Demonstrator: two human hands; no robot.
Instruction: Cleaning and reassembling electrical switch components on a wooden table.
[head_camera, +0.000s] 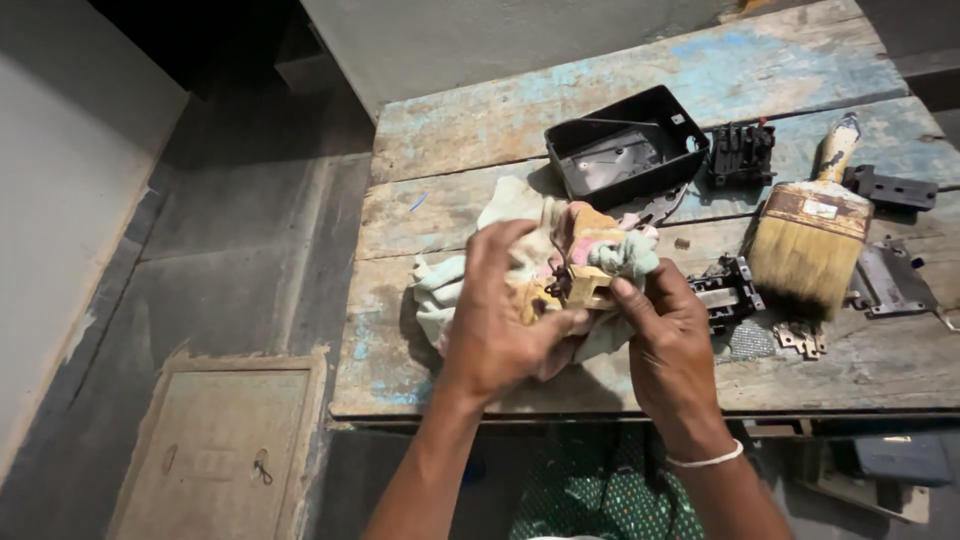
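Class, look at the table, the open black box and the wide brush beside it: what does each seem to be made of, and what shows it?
Table: rough wooden planks, with visible grain, gaps and worn blue paint.
Black box: probably moulded plastic, with smooth, faintly glossy walls; the plate inside looks metallic.
Brush: pale bristles, likely natural or synthetic; a dull band, apparently metal; a paint-stained handle, possibly wood.

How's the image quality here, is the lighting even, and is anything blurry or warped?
Head view: light falls unevenly, bright on the wooden table and paintbrush, dark at the top left corner and under the table edge. The left hand and right hand with the rag look slightly soft. The planks bow a little, as with a wide lens. No strong glare.
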